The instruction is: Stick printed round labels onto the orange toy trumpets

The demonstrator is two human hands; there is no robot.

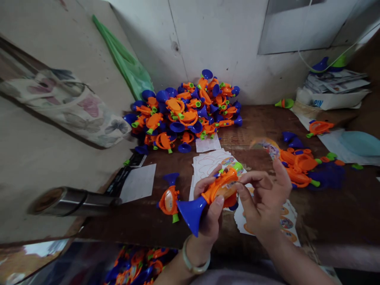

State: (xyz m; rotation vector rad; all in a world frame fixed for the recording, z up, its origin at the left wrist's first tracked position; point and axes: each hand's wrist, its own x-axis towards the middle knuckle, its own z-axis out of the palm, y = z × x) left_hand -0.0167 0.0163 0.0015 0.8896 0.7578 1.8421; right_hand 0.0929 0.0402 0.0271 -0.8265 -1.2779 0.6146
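The left hand (209, 221) is closed around an orange plastic toy trumpet with a blue flared bell (219, 190), held above the dark wooden desk (332, 209); the right hand (264, 202) is half-curled, fingertips at the trumpet's body, its hold unclear; white printed paper sheets (208, 174) lie beneath; a heap of matching orange-and-blue toy trumpets (184, 113) sits against the white wall (225, 47).

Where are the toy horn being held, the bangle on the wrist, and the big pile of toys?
Toy horn (221, 189): head view, on its orange body.
Bangle (192, 270): head view, on the band's lower edge.
Pile of toys (184, 114): head view, near the heap's middle.
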